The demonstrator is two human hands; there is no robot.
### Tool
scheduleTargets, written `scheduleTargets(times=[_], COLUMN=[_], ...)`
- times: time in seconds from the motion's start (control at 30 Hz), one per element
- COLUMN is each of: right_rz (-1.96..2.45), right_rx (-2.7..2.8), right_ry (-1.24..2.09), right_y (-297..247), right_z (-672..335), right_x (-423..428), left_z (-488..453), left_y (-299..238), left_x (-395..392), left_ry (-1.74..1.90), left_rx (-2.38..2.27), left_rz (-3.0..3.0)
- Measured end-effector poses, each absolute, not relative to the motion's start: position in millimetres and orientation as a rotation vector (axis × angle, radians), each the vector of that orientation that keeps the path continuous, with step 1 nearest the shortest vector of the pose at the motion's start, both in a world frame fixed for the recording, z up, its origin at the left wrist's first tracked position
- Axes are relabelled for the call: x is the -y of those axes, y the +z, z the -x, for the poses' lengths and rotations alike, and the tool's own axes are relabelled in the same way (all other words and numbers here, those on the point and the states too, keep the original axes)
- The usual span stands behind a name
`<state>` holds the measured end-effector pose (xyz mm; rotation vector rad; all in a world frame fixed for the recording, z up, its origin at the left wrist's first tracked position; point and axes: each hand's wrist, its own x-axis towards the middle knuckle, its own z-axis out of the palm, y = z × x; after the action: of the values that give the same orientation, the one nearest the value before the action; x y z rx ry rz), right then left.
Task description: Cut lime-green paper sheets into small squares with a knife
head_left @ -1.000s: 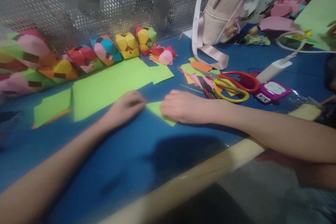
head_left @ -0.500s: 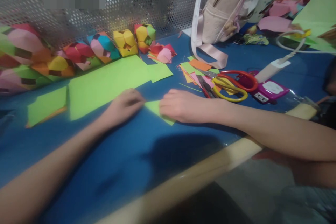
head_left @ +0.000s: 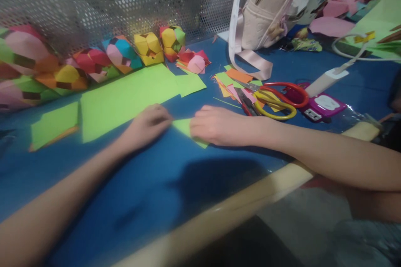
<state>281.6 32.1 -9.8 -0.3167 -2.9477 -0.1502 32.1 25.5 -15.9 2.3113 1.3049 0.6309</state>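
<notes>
A small green piece of paper, folded to a triangular shape, lies on the blue tabletop between my hands. My right hand presses on it from above with curled fingers, covering much of it. At its left corner, my left hand has its fingers closed in a pinch; the fingertips are partly hidden. Just behind my left hand lies a large green paper sheet, with a smaller green piece at its right end.
Folded paper models line the metal mesh at the back. Red-handled scissors and yellow-handled scissors lie on paper scraps, beside a purple socket block. A pale bag stands behind. More green paper lies left.
Both hands and the folded green paper stay almost where they were. The whole view has shifted very slightly.
</notes>
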Motion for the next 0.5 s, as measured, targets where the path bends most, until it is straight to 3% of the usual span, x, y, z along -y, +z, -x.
scheduleTargets(times=[0.5], right_rz=[0.381], right_rx=[2.992], right_ry=[-0.097], right_y=[-5.7], right_z=[-278.9], right_x=[-29.0], left_z=[-32.5], left_y=[-19.0], left_x=[-26.4], left_ry=[0.646], left_rx=[-1.294], left_rz=[-2.358])
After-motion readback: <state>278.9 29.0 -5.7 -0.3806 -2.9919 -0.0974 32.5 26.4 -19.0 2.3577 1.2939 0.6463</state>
